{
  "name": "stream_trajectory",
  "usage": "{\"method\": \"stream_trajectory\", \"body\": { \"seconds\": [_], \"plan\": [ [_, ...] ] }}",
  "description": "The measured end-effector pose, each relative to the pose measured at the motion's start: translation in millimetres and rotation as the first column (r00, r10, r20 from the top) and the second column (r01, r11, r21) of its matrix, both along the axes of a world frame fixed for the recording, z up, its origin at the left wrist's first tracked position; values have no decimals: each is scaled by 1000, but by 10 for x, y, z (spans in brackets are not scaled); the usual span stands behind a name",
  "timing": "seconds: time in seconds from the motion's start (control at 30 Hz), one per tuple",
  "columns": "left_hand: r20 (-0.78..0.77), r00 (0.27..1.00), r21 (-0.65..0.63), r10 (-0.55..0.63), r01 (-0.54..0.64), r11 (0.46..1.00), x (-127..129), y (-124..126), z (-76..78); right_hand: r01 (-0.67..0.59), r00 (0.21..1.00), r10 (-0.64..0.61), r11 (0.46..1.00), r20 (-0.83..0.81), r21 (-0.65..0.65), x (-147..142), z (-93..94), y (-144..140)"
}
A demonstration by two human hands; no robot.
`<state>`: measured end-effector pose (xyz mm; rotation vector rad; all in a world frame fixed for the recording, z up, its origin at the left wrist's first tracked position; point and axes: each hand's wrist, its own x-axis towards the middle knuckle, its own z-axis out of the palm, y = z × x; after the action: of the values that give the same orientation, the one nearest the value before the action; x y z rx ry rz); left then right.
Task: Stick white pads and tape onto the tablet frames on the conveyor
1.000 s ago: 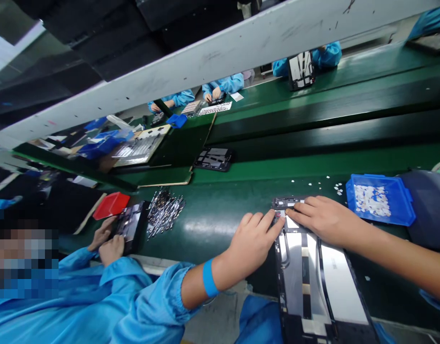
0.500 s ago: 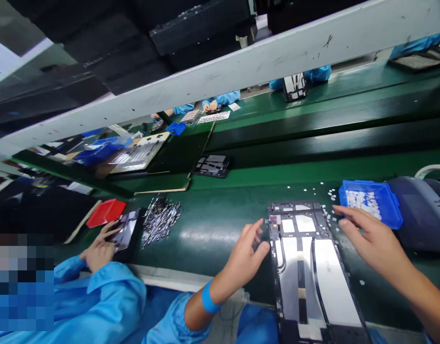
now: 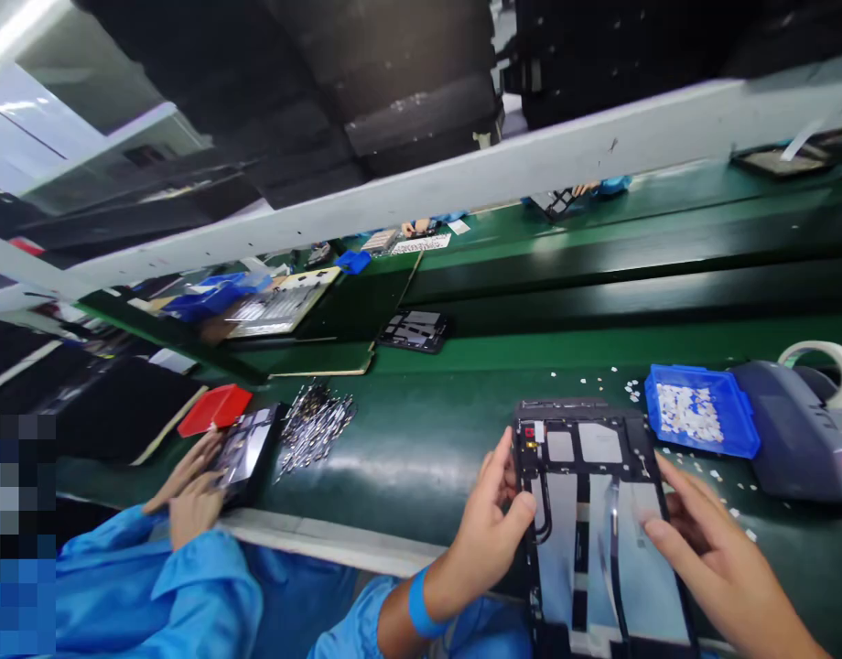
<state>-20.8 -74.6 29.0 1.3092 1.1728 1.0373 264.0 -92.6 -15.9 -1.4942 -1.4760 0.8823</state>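
An opened tablet (image 3: 592,531), with silver battery panels and dark cables in a black frame, is before me at the front edge of the green bench. My left hand (image 3: 493,517) grips its left side, thumb on top and fingers along the edge. On the opposite edge, my right hand (image 3: 709,540) grips the frame, thumb over the face and fingers tucked beside or under it. The tablet's upper end looks slightly raised over the bench. Its lower end runs out of view.
Right of the tablet stand a blue tray (image 3: 740,426) of small white pieces and a grey tape dispenser (image 3: 792,430). Loose metal parts (image 3: 315,426) lie left, near a co-worker's hands (image 3: 194,494) on another device (image 3: 249,448). A second opened tablet (image 3: 414,330) lies farther back.
Both hands have closed in on the tablet's sides and now hold it; before, they hovered apart from it. The view has tipped slightly upward.
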Motion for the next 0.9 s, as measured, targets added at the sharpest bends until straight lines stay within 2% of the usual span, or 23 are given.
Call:
{"method": "stream_trajectory", "body": {
  "seconds": [0.07, 0.17, 0.4, 0.47, 0.53, 0.63, 0.7, 0.73, 0.83, 0.9],
  "plan": [
    [137, 989, 9, -53, 52, 999, 53, -28, 45, 5, 996, -6, 1000, -92, -10, -23, -13, -44],
    [213, 972, 31, -97, 93, 995, 87, -39, 101, -12, 980, 6, 999, -196, -30, -55, -12, -73],
    [218, 973, 42, -78, 70, 997, 110, -80, 100, 5, 959, -23, 998, -283, -67, -95, 47, -47],
    [189, 981, 35, -49, 43, 998, 91, -33, 140, -11, 951, -10, 998, -308, -64, -207, 148, 8],
    [156, 988, 19, 0, -3, 1000, -44, 76, 223, -51, 942, 31, 997, -333, -50, -362, 308, 81],
    [115, 977, 1, 179, -181, 984, -582, 310, 379, -196, 931, 171, 979, -322, -48, -505, 550, 195],
    [9, 927, -25, 375, -374, 927, -1126, 470, 445, -236, 935, 211, 970, -284, -59, -459, 611, 257],
    [-29, 899, -56, 436, -437, 898, -1418, 544, 449, -209, 946, 184, 975, -267, -69, -398, 598, 279],
    [-73, 870, -168, 487, -492, 854, -2183, 697, 314, -71, 974, 43, 991, -223, -117, -165, 421, 320],
    [-116, 866, -238, 487, -500, 832, -2500, 728, 141, -8, 981, -21, 989, -194, -146, -34, 272, 336]
  ]
}}
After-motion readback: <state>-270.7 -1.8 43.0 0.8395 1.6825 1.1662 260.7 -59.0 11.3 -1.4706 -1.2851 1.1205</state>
